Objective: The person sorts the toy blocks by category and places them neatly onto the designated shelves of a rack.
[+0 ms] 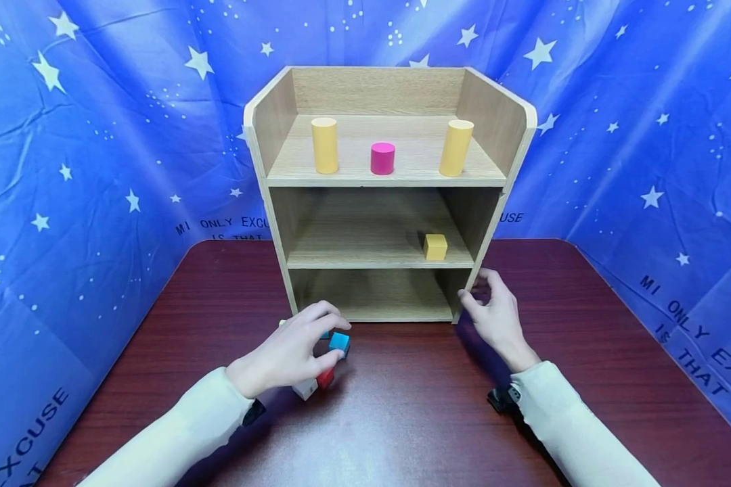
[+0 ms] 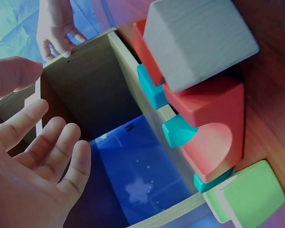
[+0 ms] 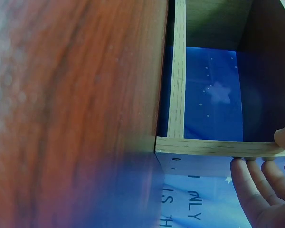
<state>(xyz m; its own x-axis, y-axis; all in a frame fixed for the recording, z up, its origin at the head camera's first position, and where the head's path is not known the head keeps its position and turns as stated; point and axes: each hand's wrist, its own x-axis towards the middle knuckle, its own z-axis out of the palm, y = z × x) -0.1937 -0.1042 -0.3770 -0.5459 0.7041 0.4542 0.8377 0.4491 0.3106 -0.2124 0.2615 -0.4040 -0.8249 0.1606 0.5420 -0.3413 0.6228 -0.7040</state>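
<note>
My left hand (image 1: 286, 348) hovers over a small group of toy blocks at the shelf's front left, fingers loosely bent with nothing between them. Under and beside it show a blue block (image 1: 340, 341), a red block (image 1: 325, 377) and a white block (image 1: 305, 389). The left wrist view shows a red arch block (image 2: 221, 97), a green block (image 2: 256, 194) and a pale grey cube (image 2: 204, 42), all apart from the fingers. My right hand (image 1: 498, 321) grips the right side panel of the wooden shelf (image 1: 384, 182), thumb at its front edge, fingers along the outside.
On the top board stand two tall yellow cylinders (image 1: 325, 145) (image 1: 456, 149) with a short magenta cylinder (image 1: 382, 159) between them. A yellow cube (image 1: 435, 247) sits at the middle board's right. Behind the dark red table (image 1: 402, 419) hangs a blue star-patterned curtain (image 1: 128, 101).
</note>
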